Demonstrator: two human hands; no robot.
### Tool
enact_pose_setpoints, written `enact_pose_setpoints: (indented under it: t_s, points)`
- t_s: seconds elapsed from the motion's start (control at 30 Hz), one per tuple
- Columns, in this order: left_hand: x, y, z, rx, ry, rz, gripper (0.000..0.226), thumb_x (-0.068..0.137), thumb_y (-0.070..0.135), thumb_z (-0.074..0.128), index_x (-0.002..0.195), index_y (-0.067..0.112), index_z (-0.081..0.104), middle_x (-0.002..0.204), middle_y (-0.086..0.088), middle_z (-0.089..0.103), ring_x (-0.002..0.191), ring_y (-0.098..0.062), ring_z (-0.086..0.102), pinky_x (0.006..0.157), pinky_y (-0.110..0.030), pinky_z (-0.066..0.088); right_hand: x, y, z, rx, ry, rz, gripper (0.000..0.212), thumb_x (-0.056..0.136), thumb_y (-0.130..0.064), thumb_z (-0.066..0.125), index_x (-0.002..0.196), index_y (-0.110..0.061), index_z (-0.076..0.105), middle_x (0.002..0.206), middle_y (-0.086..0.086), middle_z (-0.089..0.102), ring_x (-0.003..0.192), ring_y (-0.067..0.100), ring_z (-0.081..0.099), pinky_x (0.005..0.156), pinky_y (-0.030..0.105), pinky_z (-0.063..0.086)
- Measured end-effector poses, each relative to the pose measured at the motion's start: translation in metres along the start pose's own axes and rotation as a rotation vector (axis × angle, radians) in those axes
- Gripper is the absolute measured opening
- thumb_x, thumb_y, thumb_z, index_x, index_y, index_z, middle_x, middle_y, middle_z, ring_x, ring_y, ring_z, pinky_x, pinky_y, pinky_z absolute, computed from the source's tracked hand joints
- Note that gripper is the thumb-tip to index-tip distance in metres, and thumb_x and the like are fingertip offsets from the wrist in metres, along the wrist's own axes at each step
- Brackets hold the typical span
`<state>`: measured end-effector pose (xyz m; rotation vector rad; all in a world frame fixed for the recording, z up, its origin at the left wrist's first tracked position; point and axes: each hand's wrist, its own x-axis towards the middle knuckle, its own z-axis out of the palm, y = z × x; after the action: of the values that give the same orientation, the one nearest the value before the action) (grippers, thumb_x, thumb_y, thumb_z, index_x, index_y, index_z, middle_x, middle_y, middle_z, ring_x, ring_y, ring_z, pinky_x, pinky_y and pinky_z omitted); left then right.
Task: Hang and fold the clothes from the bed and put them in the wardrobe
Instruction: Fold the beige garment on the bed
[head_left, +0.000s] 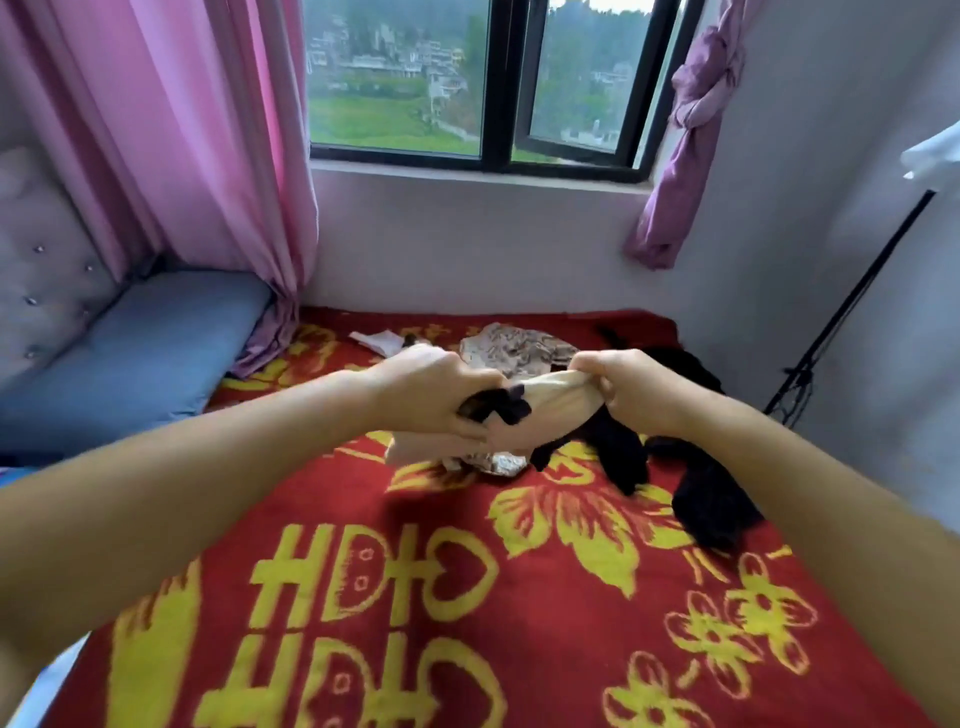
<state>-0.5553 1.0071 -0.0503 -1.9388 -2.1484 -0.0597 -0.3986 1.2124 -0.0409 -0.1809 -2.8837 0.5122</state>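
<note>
Both hands were raised over the bed (467, 597), which was spread with a red blanket patterned in yellow, and between them they held a small cream garment (545, 402) with a dark trim or bow at one end. The left hand (431, 389) had its fingers curled tightly round the bunched dark end, while the right hand (631, 389) pinched the other end in a closed fist, so the cloth was drawn out between them just above the blanket. This looked like the sorting and straightening stage, one piece being pulled into shape before folding (what kind of garment it was could not be told from the bunched cloth). Under and behind the hands lay the rest of the pile: a patterned beige garment (519, 345) toward the window wall, black clothes (701, 493) strewn to the right, and a small white piece (379, 340) near the pink curtain (208, 156). A blue pillow (135, 353) sat at the head of the bed. The wardrobe was not in view. The next move probably called for loosening the grip enough to spread the cloth flat, finding its edges, and laying it on a bare patch of blanket for folding.
</note>
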Motion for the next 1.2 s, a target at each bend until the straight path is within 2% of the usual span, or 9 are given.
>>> enact_pose_setpoints:
  t_s: [0.2,0.37,0.5,0.67,0.83,0.97,1.03,1.1,1.2]
  points:
    - [-0.097,0.121,0.142,-0.288,-0.441,-0.007,0.021,0.095,0.038,0.045,0.104,0.021,0.053,0.089,-0.006,0.067,0.081,-0.029,0.063,0.068,-0.037,0.049,-0.117,0.018,0.145,0.001,-0.452,-0.026,0.028,0.081,0.000,0.056,0.107,-0.009,0.060,0.099,0.006,0.057,0.088,0.023,0.054,0.074,0.034,0.040]
    - [-0.177,0.213,0.210,-0.441,-0.515,-0.031,0.026,0.097,0.040,0.038,0.107,0.018,0.050,0.084,-0.009,0.065,0.074,-0.032,0.060,0.058,-0.034,0.038,-0.217,0.010,0.223,0.007,-0.716,-0.011,0.041,0.081,0.002,0.046,0.114,-0.020,0.055,0.099,-0.006,0.047,0.087,0.019,0.051,0.072,0.034,0.039]
    - [-0.219,0.272,0.247,-0.532,-0.533,-0.075,0.027,0.097,0.047,0.032,0.100,0.023,0.045,0.080,-0.004,0.064,0.069,-0.028,0.058,0.056,-0.031,0.030,-0.270,0.011,0.256,0.042,-0.841,0.001,0.047,0.080,0.008,0.041,0.115,-0.020,0.054,0.099,-0.001,0.049,0.087,0.024,0.053,0.072,0.038,0.040]
    - [-0.240,0.289,0.283,-0.608,-0.604,-0.145,0.024,0.096,0.044,0.042,0.106,0.024,0.049,0.089,-0.001,0.066,0.078,-0.023,0.060,0.060,-0.033,0.036,-0.279,0.018,0.295,0.105,-0.900,0.053,0.051,0.082,0.006,0.047,0.123,-0.024,0.055,0.112,-0.001,0.056,0.099,0.020,0.056,0.082,0.037,0.047]
    - [-0.219,0.220,0.333,-0.579,-0.649,-0.286,0.033,0.092,0.053,0.048,0.100,0.021,0.054,0.083,0.003,0.062,0.074,-0.020,0.060,0.053,-0.030,0.034,-0.209,0.044,0.347,0.182,-0.824,0.156,0.044,0.090,0.003,0.040,0.125,-0.017,0.056,0.119,0.006,0.062,0.106,0.024,0.058,0.082,0.034,0.046]
    - [-0.185,0.144,0.388,-0.358,-0.628,-0.553,0.055,0.091,0.053,0.050,0.135,0.022,0.040,0.112,-0.001,0.061,0.102,-0.024,0.059,0.079,-0.036,0.046,-0.139,0.074,0.404,0.026,-0.630,0.355,0.051,0.094,-0.004,0.042,0.142,-0.020,0.037,0.133,0.008,0.052,0.115,0.030,0.053,0.083,0.037,0.045]
    - [-0.180,0.130,0.408,-0.263,-0.519,-0.717,0.069,0.091,0.054,0.046,0.146,0.018,0.025,0.131,-0.004,0.050,0.122,-0.024,0.047,0.105,-0.041,0.032,-0.126,0.073,0.426,-0.104,-0.455,0.418,0.052,0.094,-0.011,0.045,0.144,-0.018,0.031,0.136,0.008,0.045,0.119,0.031,0.046,0.085,0.040,0.042]
    - [-0.186,0.142,0.420,-0.239,-0.378,-0.728,0.072,0.090,0.051,0.049,0.148,0.014,0.026,0.144,-0.007,0.040,0.134,-0.024,0.038,0.115,-0.049,0.020,-0.134,0.063,0.446,-0.147,-0.414,0.342,0.052,0.093,-0.019,0.048,0.143,-0.015,0.033,0.141,0.007,0.040,0.127,0.028,0.039,0.095,0.042,0.037]
    - [-0.220,0.200,0.429,-0.231,-0.268,-0.494,0.078,0.079,0.050,0.066,0.139,0.005,0.046,0.145,-0.014,0.044,0.135,-0.026,0.043,0.107,-0.057,0.034,-0.188,0.036,0.469,-0.244,-0.591,0.037,0.069,0.085,-0.037,0.062,0.145,-0.011,0.038,0.152,0.012,0.033,0.142,0.030,0.029,0.109,0.055,0.031]
